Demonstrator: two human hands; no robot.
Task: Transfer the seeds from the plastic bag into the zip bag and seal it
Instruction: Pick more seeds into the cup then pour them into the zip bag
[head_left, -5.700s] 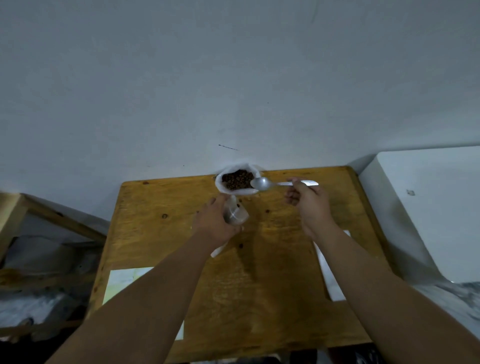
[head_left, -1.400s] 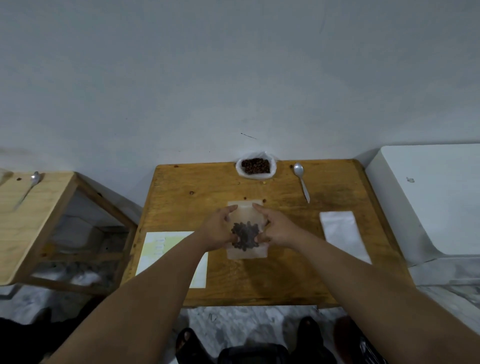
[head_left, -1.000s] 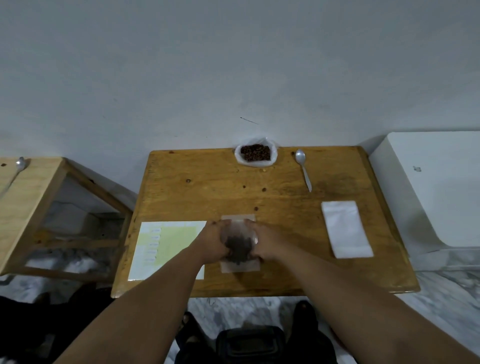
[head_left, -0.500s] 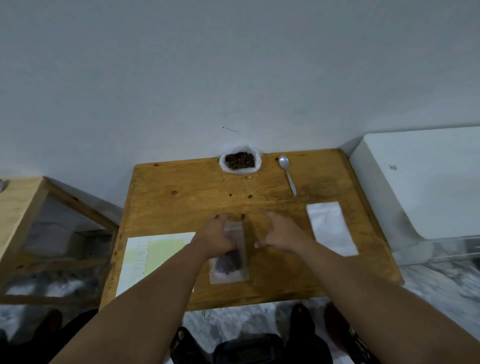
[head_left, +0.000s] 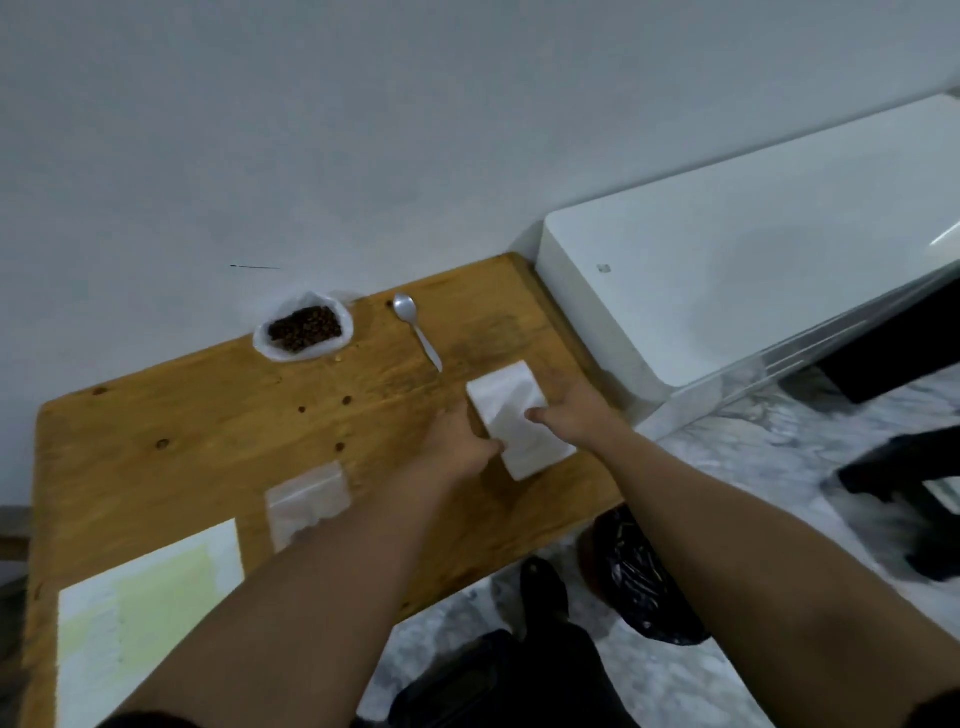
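Flanking a white packet (head_left: 511, 415) on the right part of the wooden table (head_left: 182, 441), the hands stand apart: the left hand (head_left: 457, 441) is at its left edge and the right hand (head_left: 571, 410) at its right edge, thumb laid on top; whether either pinches it or only touches it I cannot tell. The zip bag (head_left: 306, 496) lies flat toward the near edge, free of both hands and partly under the left forearm. At the far edge sits the plastic bag (head_left: 265, 340), open, with seeds (head_left: 304, 328) inside; a spoon (head_left: 415, 332) lies just to its right, and a paper sheet (head_left: 145, 613) covers the near-left corner.
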